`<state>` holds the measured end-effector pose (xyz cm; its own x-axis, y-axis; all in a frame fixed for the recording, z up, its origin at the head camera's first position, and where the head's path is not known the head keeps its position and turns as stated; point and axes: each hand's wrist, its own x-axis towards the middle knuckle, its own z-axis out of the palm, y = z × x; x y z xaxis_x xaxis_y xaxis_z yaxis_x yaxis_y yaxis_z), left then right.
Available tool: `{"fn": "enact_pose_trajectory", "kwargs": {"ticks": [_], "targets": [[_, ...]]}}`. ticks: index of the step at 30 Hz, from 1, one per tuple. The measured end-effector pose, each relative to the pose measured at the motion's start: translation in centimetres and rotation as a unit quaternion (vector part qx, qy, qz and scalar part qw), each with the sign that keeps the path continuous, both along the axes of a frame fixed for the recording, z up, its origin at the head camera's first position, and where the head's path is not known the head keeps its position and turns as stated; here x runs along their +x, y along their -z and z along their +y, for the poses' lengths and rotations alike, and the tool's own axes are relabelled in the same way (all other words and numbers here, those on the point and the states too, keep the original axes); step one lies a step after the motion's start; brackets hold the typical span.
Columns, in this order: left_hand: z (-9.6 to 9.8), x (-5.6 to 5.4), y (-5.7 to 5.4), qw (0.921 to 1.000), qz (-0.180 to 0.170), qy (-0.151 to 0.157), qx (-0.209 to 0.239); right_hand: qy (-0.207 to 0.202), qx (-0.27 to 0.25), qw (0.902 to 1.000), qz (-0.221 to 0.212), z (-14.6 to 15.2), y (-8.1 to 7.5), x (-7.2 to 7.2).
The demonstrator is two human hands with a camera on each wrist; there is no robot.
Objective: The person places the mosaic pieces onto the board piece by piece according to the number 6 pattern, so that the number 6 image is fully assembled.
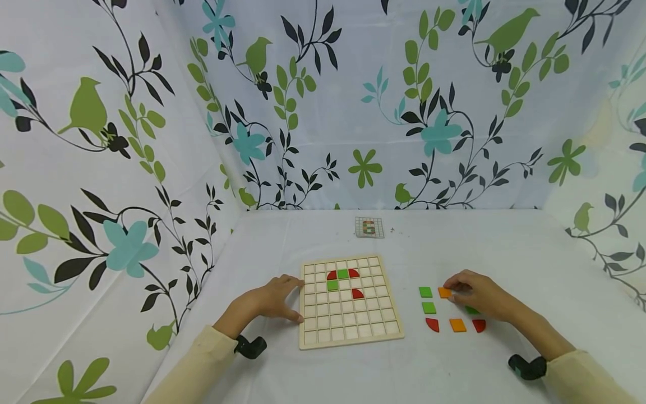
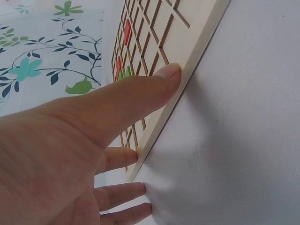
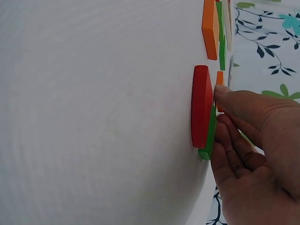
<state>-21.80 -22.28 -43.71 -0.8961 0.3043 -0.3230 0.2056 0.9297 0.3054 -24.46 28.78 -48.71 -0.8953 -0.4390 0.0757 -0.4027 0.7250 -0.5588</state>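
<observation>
A pale wooden grid board [image 1: 349, 320] lies on the table, slightly turned. My left hand [image 1: 275, 297] is at its left side; in the left wrist view the thumb rests on the board's rim [image 2: 191, 56] and the other fingers extend along the edge. Set in the board are red quarter-round tiles [image 1: 358, 294] and green square tiles [image 1: 332, 285]. To the right, my right hand [image 1: 476, 293] pinches an orange square tile [image 1: 444, 293] between thumb and fingertips, low over the table. Under that hand, a green tile [image 1: 472, 310] is partly hidden.
Loose tiles lie around the right hand: green squares [image 1: 429, 307], another orange square [image 1: 457, 325] and red quarter-rounds [image 1: 432, 324]. Behind the board is a small gridded card [image 1: 369, 227] with a coloured pattern. A leaf-and-bird patterned curtain [image 1: 323, 112] surrounds the white table.
</observation>
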Motion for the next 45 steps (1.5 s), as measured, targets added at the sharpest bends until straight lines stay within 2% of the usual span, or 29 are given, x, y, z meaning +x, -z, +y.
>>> {"fn": "enact_pose_trajectory", "kwargs": {"ticks": [8,14,28,36,45], "targets": [[0.1,0.0,0.1,1.0,-0.002,-0.003,0.0,0.016,-0.003,0.9997,-0.019,-0.5,-0.3,-0.5],[0.1,0.1,0.0,1.0,-0.001,-0.005,-0.003,0.02,-0.001,0.9996,-0.02,-1.8,-1.1,-1.3],[-0.1,0.1,0.1,1.0,0.001,0.0,0.006,-0.018,-0.02,0.9994,-0.023,-7.4,-3.2,-2.5],[-0.1,0.2,-0.1,1.0,0.001,0.0,0.007,-0.049,-0.015,0.9984,-0.026,-10.9,-3.4,-3.0],[-0.2,0.2,-0.1,1.0,0.002,0.003,0.003,-0.101,-0.022,0.9945,-0.014,-14.5,-3.5,-2.7]]}}
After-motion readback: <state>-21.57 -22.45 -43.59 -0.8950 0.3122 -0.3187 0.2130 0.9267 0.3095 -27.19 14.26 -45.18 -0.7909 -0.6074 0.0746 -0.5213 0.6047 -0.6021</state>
